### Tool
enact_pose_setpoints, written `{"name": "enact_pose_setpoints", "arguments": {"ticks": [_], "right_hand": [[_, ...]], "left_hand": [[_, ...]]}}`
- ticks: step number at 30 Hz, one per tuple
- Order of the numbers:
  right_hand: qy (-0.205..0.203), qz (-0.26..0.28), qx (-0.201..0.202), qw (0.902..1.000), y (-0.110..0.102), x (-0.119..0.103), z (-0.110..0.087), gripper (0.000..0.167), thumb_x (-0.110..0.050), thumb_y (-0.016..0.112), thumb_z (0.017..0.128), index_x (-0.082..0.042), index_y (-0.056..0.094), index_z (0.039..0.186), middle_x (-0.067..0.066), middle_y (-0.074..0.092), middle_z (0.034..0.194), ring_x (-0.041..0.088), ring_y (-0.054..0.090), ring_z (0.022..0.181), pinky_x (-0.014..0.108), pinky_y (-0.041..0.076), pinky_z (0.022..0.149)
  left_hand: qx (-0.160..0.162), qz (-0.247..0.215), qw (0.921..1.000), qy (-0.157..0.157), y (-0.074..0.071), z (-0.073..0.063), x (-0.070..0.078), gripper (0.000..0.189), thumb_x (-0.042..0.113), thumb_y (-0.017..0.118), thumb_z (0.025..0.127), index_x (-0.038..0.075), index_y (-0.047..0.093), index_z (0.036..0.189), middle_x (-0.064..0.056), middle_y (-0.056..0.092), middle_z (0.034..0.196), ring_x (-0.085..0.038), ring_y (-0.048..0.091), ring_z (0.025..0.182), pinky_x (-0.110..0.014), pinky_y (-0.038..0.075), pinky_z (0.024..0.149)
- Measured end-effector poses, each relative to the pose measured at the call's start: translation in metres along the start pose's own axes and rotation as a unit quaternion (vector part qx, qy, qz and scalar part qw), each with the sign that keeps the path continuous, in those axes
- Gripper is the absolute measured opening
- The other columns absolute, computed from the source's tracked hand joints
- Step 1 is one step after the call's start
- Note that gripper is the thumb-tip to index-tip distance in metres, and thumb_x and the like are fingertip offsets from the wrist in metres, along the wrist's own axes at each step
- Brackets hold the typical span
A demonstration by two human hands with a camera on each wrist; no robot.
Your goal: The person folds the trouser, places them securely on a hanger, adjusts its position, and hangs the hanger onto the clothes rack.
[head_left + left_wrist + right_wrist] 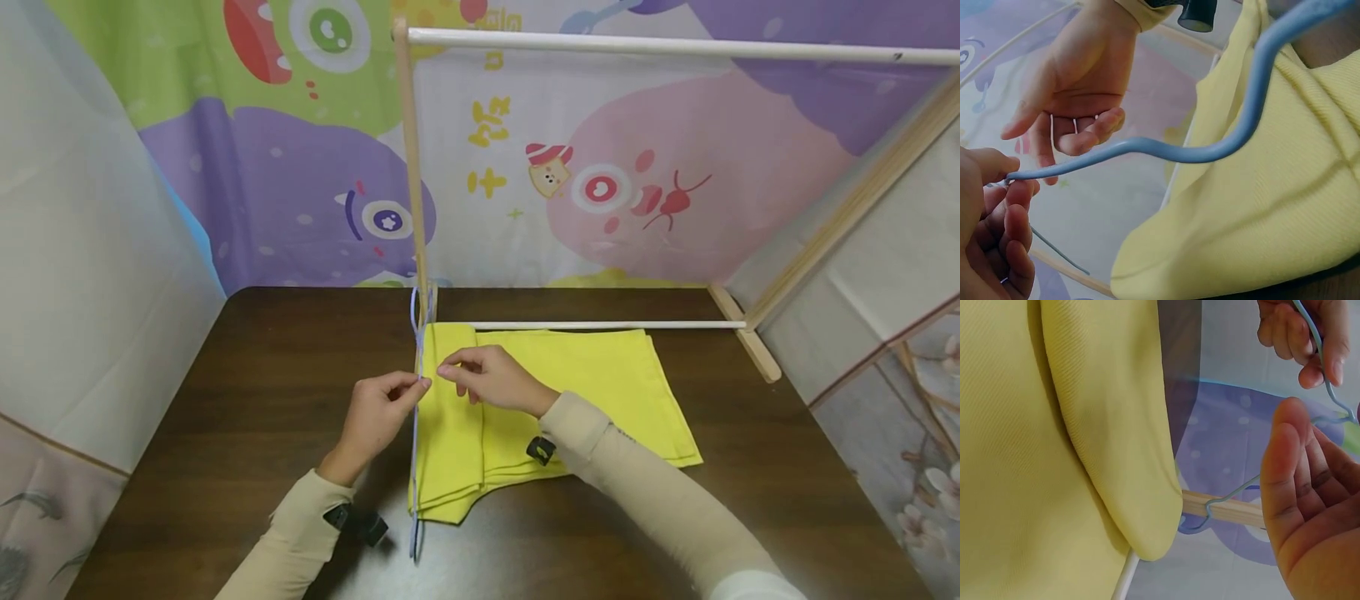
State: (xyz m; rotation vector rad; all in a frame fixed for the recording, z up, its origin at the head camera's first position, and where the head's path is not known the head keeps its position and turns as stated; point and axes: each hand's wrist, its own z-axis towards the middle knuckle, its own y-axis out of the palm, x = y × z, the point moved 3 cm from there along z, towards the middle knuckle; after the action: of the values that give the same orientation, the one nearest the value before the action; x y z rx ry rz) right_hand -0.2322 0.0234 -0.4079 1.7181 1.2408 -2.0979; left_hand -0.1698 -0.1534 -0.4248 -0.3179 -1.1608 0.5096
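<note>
A blue wire clothes hanger [415, 454] runs edge-on along the left side of a folded yellow garment [592, 367]. My left hand [378, 417] pinches the hanger's wire between thumb and fingertips, which the left wrist view shows close up. To its right, my right hand [495, 379] hovers over the yellow cloth with bent, loose fingers and a bare palm. In the left wrist view, that right hand [1085, 81] is behind the hanger wire [1179, 153], apart from it. The garment's exact kind cannot be told from its folds.
Behind the garment stands a rack with wooden posts [412, 158], a white top bar [637, 44] and a thin lower white bar [600, 325]. Its right wooden foot [761, 354] rests on the dark brown table [247, 400]. A cartoon-printed curtain [480, 242] hangs behind.
</note>
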Motion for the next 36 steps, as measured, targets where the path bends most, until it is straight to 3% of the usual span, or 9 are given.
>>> {"name": "enact_pose_setpoints", "arguments": {"ticks": [10, 17, 22, 27, 32, 36], "right_hand": [[0.029, -0.015, 0.013, 0.9994, -0.003, 0.011, -0.001, 0.036, -0.032, 0.056, 0.1, -0.001, 0.069, 0.113, 0.018, 0.066, 0.077, 0.042, 0.062, 0.066, 0.026, 0.047, 0.054], [0.06, -0.037, 0.04, 0.9968, -0.007, 0.018, -0.002, 0.035, -0.03, 0.057, 0.099, 0.001, 0.069, 0.112, 0.022, 0.067, 0.08, 0.042, 0.064, 0.068, 0.025, 0.045, 0.053], [0.072, -0.044, 0.056, 0.9949, -0.011, 0.023, -0.003, 0.033, -0.027, 0.057, 0.099, 0.001, 0.07, 0.109, 0.023, 0.068, 0.08, 0.04, 0.065, 0.068, 0.025, 0.046, 0.054], [0.096, -0.042, 0.074, 0.9917, -0.013, 0.028, -0.003, 0.03, -0.024, 0.058, 0.098, 0.002, 0.071, 0.107, 0.023, 0.068, 0.08, 0.04, 0.066, 0.07, 0.025, 0.048, 0.055], [0.121, -0.045, 0.093, 0.9873, -0.014, 0.035, -0.004, 0.028, -0.022, 0.06, 0.097, 0.002, 0.071, 0.106, 0.021, 0.069, 0.079, 0.036, 0.067, 0.071, 0.025, 0.049, 0.055], [0.146, -0.045, 0.105, 0.9828, -0.014, 0.041, -0.006, 0.026, -0.022, 0.061, 0.097, 0.0, 0.072, 0.104, 0.02, 0.07, 0.083, 0.035, 0.068, 0.073, 0.025, 0.048, 0.055]], "left_hand": [[0.06, 0.024, 0.9967, -0.05, -0.012, -0.004, 0.003, 0.012, 0.012, 0.073, 0.086, 0.0, 0.076, 0.086, -0.005, 0.056, 0.058, -0.007, 0.043, 0.052, -0.021, 0.034, 0.05], [0.096, 0.047, 0.9912, -0.078, -0.02, -0.003, -0.009, 0.013, 0.013, 0.072, 0.086, 0.002, 0.075, 0.081, -0.004, 0.054, 0.056, 0.0, 0.039, 0.05, -0.021, 0.032, 0.052], [0.11, 0.066, 0.9869, -0.097, -0.027, -0.003, -0.018, 0.012, 0.012, 0.072, 0.086, 0.001, 0.075, 0.084, -0.001, 0.051, 0.056, -0.003, 0.04, 0.052, -0.023, 0.032, 0.053], [0.091, 0.06, 0.9835, -0.144, -0.033, -0.003, -0.027, 0.014, 0.013, 0.07, 0.088, 0.0, 0.075, 0.089, -0.001, 0.055, 0.057, -0.005, 0.044, 0.051, -0.023, 0.034, 0.052], [0.042, 0.013, 0.9758, -0.214, -0.033, -0.003, -0.038, 0.018, 0.013, 0.064, 0.093, -0.004, 0.071, 0.096, 0.002, 0.058, 0.054, -0.011, 0.053, 0.046, -0.022, 0.038, 0.047], [0.015, -0.027, 0.9678, -0.25, -0.031, -0.004, -0.042, 0.019, 0.011, 0.061, 0.094, -0.006, 0.068, 0.097, 0.004, 0.057, 0.055, -0.014, 0.055, 0.046, -0.023, 0.042, 0.047]]}}
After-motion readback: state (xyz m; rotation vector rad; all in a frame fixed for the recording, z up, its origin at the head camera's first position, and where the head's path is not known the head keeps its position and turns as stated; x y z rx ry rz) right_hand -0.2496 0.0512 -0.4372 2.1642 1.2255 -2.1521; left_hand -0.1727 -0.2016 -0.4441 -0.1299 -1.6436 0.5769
